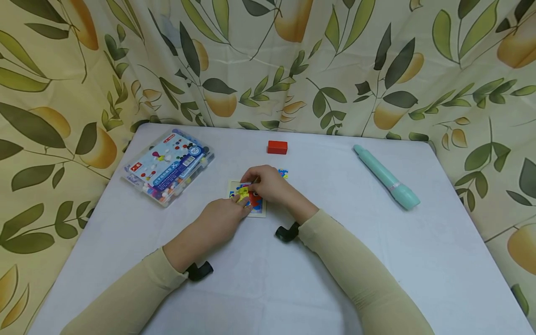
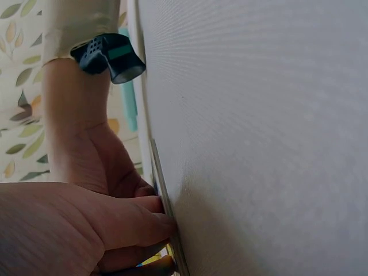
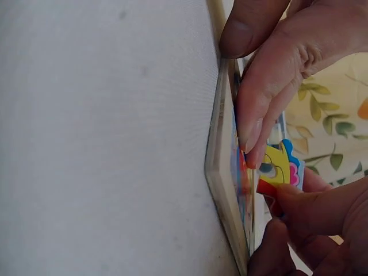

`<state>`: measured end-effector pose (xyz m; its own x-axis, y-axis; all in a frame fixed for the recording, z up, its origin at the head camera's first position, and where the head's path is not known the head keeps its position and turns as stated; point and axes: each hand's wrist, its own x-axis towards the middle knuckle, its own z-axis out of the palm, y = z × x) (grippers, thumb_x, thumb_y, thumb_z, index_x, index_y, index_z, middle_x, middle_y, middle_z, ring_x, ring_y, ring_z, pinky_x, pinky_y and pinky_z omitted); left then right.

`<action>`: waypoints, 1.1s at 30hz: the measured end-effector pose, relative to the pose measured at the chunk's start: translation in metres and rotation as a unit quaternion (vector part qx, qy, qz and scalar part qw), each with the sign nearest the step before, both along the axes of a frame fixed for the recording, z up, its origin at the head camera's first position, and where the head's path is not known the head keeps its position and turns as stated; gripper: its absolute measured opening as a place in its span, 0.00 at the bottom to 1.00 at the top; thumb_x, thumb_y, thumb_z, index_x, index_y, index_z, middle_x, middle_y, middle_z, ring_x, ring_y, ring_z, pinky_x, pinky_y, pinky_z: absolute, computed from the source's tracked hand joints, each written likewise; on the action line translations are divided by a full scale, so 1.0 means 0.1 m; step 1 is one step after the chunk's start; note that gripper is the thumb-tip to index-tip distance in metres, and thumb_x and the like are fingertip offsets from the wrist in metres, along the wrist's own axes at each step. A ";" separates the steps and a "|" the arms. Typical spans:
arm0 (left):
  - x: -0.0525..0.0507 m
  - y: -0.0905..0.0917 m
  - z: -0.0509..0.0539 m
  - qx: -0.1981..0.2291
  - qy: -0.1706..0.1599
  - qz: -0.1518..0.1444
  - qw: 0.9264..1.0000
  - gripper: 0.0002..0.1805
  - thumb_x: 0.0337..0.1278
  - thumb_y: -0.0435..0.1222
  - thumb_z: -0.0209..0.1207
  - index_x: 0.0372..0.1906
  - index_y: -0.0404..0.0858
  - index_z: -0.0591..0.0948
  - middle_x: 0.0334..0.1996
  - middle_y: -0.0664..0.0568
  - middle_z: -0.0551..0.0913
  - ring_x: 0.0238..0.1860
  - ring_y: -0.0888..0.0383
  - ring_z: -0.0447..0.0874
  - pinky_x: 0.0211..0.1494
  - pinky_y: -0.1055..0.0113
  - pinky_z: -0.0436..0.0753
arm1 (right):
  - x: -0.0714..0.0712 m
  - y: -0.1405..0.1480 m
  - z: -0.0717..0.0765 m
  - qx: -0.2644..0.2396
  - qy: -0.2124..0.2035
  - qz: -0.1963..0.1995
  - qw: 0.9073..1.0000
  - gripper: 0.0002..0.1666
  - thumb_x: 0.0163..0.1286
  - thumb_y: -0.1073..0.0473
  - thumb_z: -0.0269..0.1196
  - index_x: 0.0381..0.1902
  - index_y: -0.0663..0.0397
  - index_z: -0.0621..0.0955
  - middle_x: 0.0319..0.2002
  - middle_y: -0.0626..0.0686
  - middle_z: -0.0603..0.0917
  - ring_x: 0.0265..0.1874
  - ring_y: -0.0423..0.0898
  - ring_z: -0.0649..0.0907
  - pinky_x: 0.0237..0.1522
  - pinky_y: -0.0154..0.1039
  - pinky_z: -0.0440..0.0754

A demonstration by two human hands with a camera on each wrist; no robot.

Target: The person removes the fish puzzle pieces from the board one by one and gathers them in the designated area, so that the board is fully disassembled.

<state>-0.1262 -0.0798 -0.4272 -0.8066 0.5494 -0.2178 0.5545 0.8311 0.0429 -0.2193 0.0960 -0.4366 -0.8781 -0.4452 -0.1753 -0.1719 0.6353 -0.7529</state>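
My left hand (image 1: 219, 219) lies over the near left part of a small wooden jigsaw puzzle board (image 1: 259, 214). In the right wrist view its straight fingers (image 3: 259, 109) press on the picture side, and its thumb touches the board's edge. With thumb and fingertips, my right hand (image 1: 270, 186) pinches a colourful puzzle piece (image 3: 276, 164), yellow, blue and pink, tilted up over the board. Another puzzle piece (image 1: 283, 173), blue and yellow, lies on the table just beyond the right hand. Both hands hide much of the board's picture.
A red block (image 1: 278, 147) stands farther back. On the left lies a clear plastic case (image 1: 167, 165) of small coloured balls with a printed cover. At the right rests a mint-green flashlight-shaped object (image 1: 387, 179). A patterned curtain (image 1: 268, 70) hangs behind the white table (image 1: 268, 288).
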 end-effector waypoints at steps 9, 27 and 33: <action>-0.01 0.01 0.01 -0.009 -0.015 0.010 1.000 0.25 0.79 0.36 0.60 0.75 0.49 0.80 0.78 0.50 0.77 0.77 0.46 0.78 0.62 0.47 0.90 | 0.00 0.15 0.10 -0.039 -0.006 -0.022 0.999 0.11 0.75 0.66 0.69 0.47 0.45 0.93 0.45 0.50 0.91 0.42 0.50 0.85 0.38 0.36 0.87; -0.01 0.01 -0.02 -0.003 -0.015 0.011 1.000 0.24 0.79 0.34 0.58 0.75 0.47 0.80 0.77 0.48 0.78 0.77 0.46 0.77 0.67 0.47 0.87 | -0.21 0.99 0.24 0.018 -0.032 -0.095 0.995 0.14 0.75 0.67 0.66 0.53 0.51 0.91 0.43 0.57 0.81 0.36 0.55 0.85 0.40 0.42 0.90; 0.00 0.01 0.00 -0.002 -0.008 0.007 1.000 0.24 0.79 0.34 0.57 0.74 0.47 0.81 0.77 0.50 0.78 0.77 0.46 0.78 0.66 0.48 0.88 | -0.29 1.23 0.23 0.041 -0.050 -0.108 0.992 0.15 0.75 0.67 0.66 0.56 0.53 0.90 0.44 0.58 0.79 0.32 0.53 0.87 0.39 0.39 0.90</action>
<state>-0.1260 -0.0791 -0.4276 -0.8112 0.5366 -0.2324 0.5415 0.8393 0.0477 -0.2479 0.2188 -0.4134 -0.9274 -0.2299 -0.2950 0.0479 0.7094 -0.7032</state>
